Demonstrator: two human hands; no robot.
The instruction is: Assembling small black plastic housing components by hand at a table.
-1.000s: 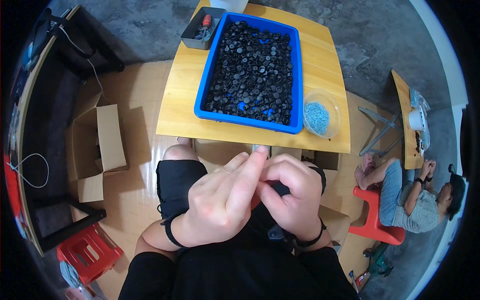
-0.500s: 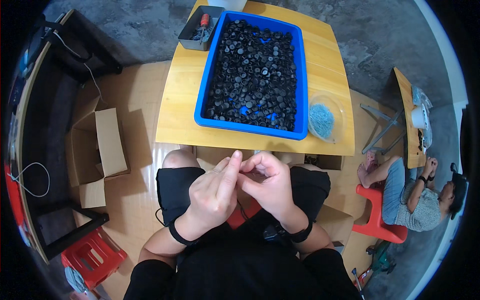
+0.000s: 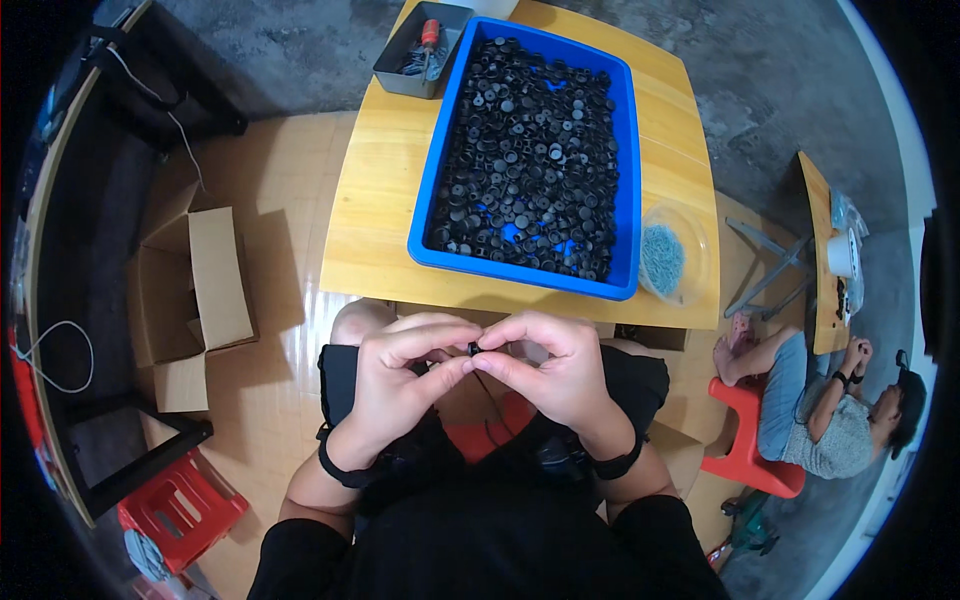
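Note:
Over my lap, my left hand (image 3: 398, 378) and my right hand (image 3: 553, 368) meet fingertip to fingertip. Between their thumbs and forefingers is a small black plastic part (image 3: 474, 349), pinched from both sides and mostly covered by the fingers. Just beyond them on the table, a blue tray (image 3: 520, 279) holds a heap of similar small black round parts (image 3: 530, 150). Right of the tray, a clear round bowl (image 3: 698, 268) contains small bluish metal pieces (image 3: 662, 258), too fine to make out exactly.
A grey box (image 3: 405, 82) with a red-handled tool (image 3: 430, 34) stands at the table's (image 3: 370, 235) far left. An open carton (image 3: 222, 275) and a red stool (image 3: 185, 510) are on the floor at left. At right, another person (image 3: 835, 425) sits by a second table (image 3: 826, 270).
My hands have turned from being pressed close together to a fingertip pinch, bringing the black part into sight. The view has shifted slightly, so the table and tray appear farther right.

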